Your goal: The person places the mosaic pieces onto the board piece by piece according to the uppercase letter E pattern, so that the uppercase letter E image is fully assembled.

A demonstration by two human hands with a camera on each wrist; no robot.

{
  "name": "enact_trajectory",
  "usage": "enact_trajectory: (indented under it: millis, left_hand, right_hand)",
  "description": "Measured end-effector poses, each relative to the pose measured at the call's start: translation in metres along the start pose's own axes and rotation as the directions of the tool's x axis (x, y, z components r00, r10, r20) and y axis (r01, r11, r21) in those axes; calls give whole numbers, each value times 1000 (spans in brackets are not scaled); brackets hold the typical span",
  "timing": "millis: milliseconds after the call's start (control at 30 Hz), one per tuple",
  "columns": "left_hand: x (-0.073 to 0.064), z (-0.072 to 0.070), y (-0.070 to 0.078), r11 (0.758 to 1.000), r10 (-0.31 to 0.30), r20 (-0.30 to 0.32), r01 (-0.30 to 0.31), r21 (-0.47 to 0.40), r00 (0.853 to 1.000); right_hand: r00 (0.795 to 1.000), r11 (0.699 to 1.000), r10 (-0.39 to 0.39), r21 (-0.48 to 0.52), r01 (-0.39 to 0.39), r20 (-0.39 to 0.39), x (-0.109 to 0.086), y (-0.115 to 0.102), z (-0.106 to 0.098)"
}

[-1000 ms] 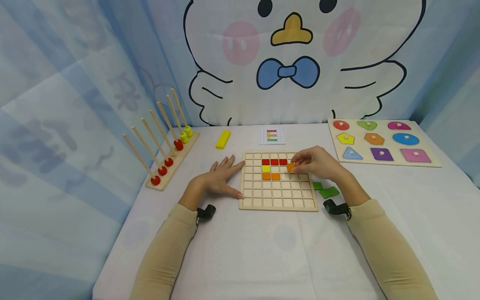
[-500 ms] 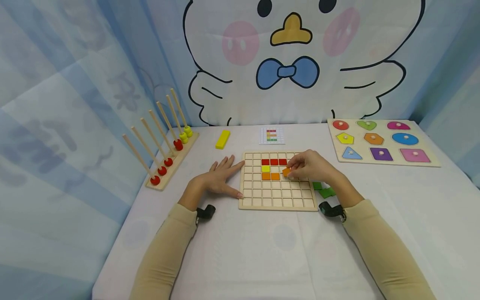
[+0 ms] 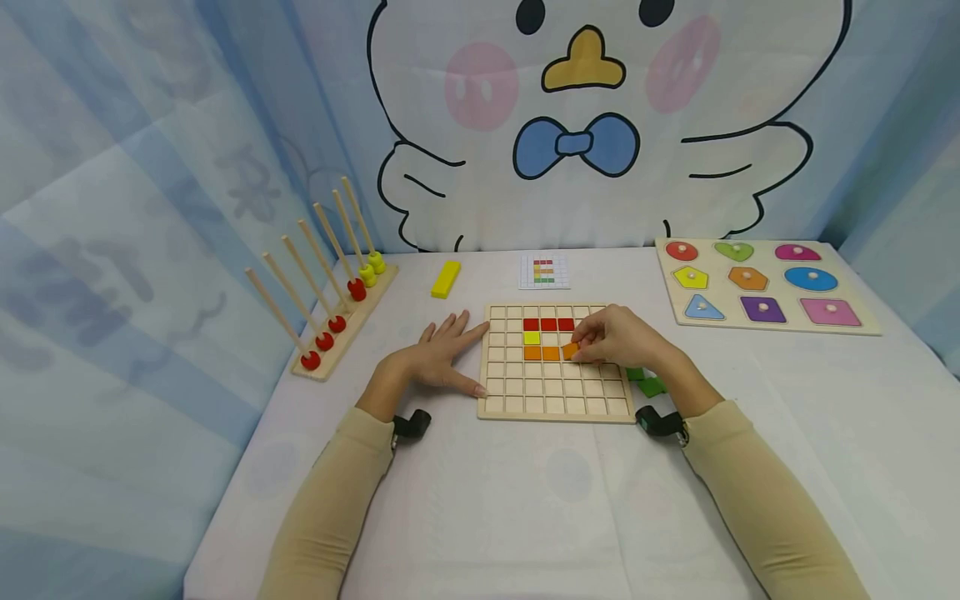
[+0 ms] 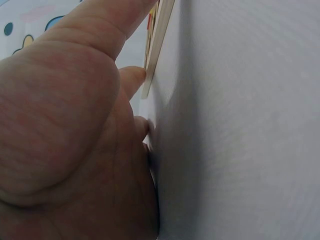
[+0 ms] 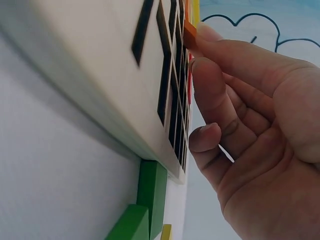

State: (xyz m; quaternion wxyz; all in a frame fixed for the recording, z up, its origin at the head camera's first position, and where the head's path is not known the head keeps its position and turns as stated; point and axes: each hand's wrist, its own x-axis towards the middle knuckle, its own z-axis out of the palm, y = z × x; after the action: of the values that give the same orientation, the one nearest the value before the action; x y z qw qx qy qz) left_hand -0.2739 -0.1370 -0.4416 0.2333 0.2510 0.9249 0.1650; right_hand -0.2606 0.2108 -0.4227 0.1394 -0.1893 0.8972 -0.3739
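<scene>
Orange tile (image 3: 571, 351) is over the grid board (image 3: 557, 418), at the cell just right of two seated orange tiles (image 3: 542, 353). It sits at an angle to the grid; can't tell if its edge touches the cell. Right hand (image 3: 622, 337) has it pinched between thumb and index finger, other fingers bent and holding nothing. Left hand (image 3: 438, 358) lies flat on the table (image 3: 480, 508), fingers spread, no grip on anything; thumb and index tips touch the board's left edge.

Also on the board: three red tiles (image 3: 549, 324) in a row, one yellow tile (image 3: 532, 337) below the leftmost red. Green tiles (image 3: 651, 387) on the table just off the board's right edge, partly behind the right hand; right wrist view has a sliver of a yellow piece (image 5: 166, 233) beside them.

Behind the board: pattern card (image 3: 543, 272); yellow block (image 3: 446, 279) to its left. Bead rack (image 3: 365, 307) far left, red and yellow beads on its pegs. Shape board (image 3: 718, 282) back right.
</scene>
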Motion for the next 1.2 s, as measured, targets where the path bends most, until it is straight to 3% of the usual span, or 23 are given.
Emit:
enact_trajectory:
  millis: [900, 1200]
  left_hand:
    - [-2, -1, 0, 1000, -1, 6, 1, -6, 1000]
    - [-1, -1, 0, 1000, -2, 5, 2, 2, 1000]
  right_hand:
    - [1000, 999, 5, -44, -4, 29, 0, 2, 1]
    - [997, 997, -58, -55, 55, -54, -5, -1, -13]
